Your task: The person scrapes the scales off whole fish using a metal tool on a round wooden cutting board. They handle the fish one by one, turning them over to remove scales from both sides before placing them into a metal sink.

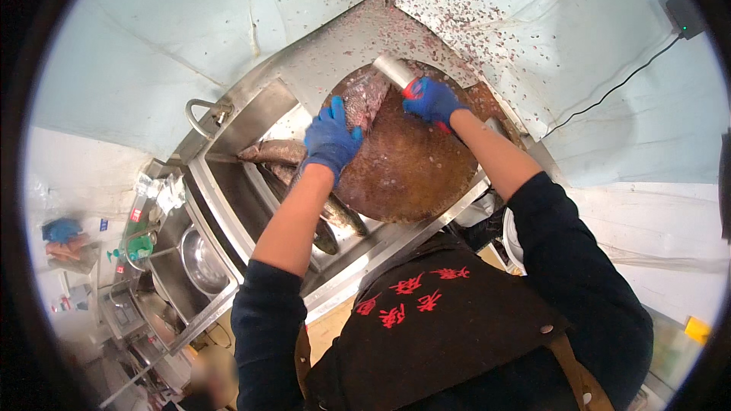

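Note:
On the round wooden chopping board (405,177) lies a scaly fish (365,94), its flank partly reddish. My left hand (334,137), in a blue glove, holds the fish down at its near end, covering that part. A metal tool with a red handle (395,71) is gripped in my gloved right hand (431,100). Its broad silvery end reaches to the far end of the fish; its exact type is unclear. More whole fish (342,214) lie across the sink (228,200) left of the board, partly hidden by my left forearm.
A curved tap (200,117) stands behind the sink. Scales are scattered over the steel counter (342,40) and the plastic-covered wall (457,5). Further left are a metal bowl (204,260) and a green container (140,246). A black cable (617,88) hangs at the right.

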